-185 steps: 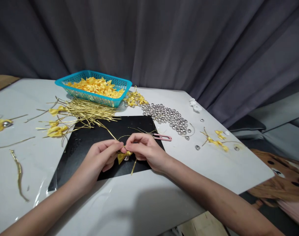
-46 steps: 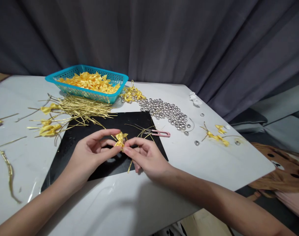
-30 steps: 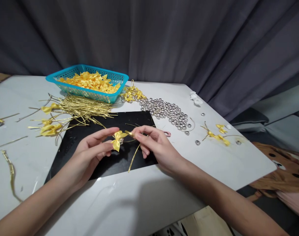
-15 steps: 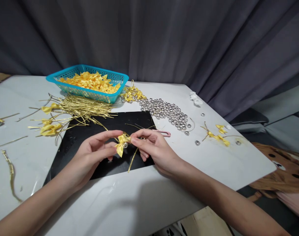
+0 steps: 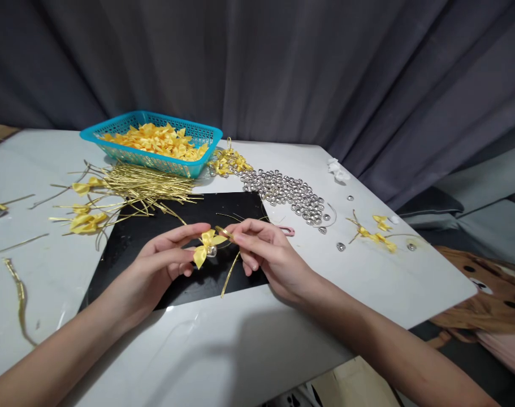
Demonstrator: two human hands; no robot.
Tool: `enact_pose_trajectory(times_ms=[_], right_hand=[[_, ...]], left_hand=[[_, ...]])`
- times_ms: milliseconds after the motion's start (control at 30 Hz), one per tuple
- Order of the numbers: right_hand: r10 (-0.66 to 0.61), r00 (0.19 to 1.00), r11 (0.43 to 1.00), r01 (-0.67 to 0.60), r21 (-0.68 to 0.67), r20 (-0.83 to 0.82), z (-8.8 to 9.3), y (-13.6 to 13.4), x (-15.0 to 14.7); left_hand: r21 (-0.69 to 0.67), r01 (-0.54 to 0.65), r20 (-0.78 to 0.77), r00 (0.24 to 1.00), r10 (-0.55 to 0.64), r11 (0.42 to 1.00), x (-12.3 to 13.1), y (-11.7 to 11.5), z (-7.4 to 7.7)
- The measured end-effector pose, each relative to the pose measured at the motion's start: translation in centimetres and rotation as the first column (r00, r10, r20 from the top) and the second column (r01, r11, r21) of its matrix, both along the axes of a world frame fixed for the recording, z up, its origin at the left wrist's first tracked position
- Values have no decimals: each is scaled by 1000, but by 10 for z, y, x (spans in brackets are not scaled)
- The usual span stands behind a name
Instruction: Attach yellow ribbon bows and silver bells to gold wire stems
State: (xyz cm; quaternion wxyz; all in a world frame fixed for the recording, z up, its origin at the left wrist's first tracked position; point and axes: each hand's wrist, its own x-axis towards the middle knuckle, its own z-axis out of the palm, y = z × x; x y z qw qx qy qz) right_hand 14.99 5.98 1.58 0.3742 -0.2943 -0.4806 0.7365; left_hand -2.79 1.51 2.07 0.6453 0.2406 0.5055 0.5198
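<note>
Above the black mat point(image 5: 189, 291), my left hand point(image 5: 155, 260) pinches a yellow ribbon bow point(image 5: 205, 247) between thumb and fingers. A silver bell point(image 5: 212, 251) sits against the bow's right side. My right hand point(image 5: 268, 249) grips a looped gold cord point(image 5: 224, 232) between thumb and forefinger. The loop is close to the bow's upper right tip; I cannot tell whether the cord is joined to the bow. Below, a loose gold tie point(image 5: 229, 276) lies on the mat between my hands.
A blue basket point(image 5: 86, 134) of yellow bows stands at the back left, with a pile of gold ties point(image 5: 147, 183) before it. Many silver bells point(image 5: 282, 189) spread to its right. A pink clip point(image 5: 288, 231) lies behind my right hand. Finished-looking bows point(image 5: 230, 162) lie beside the basket.
My hands have drawn slightly apart. The bow has moved a little left with my left hand, and the gold loop by my right fingers shows more clearly.
</note>
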Motion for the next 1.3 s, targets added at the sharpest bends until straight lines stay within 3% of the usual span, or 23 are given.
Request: enact_pose_trajectory(times_ms=[367,667,1133,1300], right_hand=[[65,998,993,-65,-101,-5,3,2,0],[97,993,989,-104,-106,-71,3,-1,0],[134,989,962,-144,233,58,7,-4,2],[54,990,915,-101,391,129,5,-10,0]], left_hand=[[156,64,-159,986,-39,986,-4,-2,-10],[269,187,-284,953,-108,945,3,-2,-6],[324,198,-427,903,-44,925,-3,-5,-8],[254,167,-296,951,-88,953,-1,-5,-7]])
